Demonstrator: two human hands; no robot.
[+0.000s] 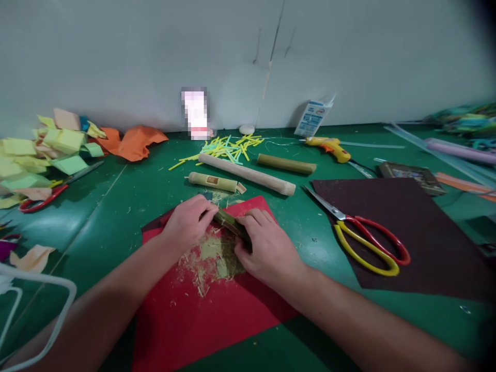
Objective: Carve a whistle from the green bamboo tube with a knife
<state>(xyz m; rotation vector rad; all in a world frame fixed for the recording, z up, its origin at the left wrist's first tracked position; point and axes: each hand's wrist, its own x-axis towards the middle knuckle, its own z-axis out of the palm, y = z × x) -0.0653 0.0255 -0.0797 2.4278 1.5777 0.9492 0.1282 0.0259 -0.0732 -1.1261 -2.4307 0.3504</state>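
Note:
A dark green bamboo tube (228, 221) is held between my two hands, tilted down to the right above a red sheet (186, 330). My left hand (189, 219) is closed around its far left end, and my right hand (267, 248) wraps its near right end. Pale shavings and dust (207, 256) are strewn on the red sheet beneath. Just beyond lies a lighter bamboo piece (213, 181) with a rectangular hole cut in its side, a small cut chip (241, 188) at its end. Whether a blade is in either hand, I cannot make out.
Behind are a wooden rod (248, 174), another bamboo tube (287, 164), yellow paper strips (228, 147) and a yellow glue gun (329, 148). Open scissors (360, 227) rest on a dark sheet (422, 258) at right. Folded papers (46, 150) and red-handled scissors (46, 200) lie left.

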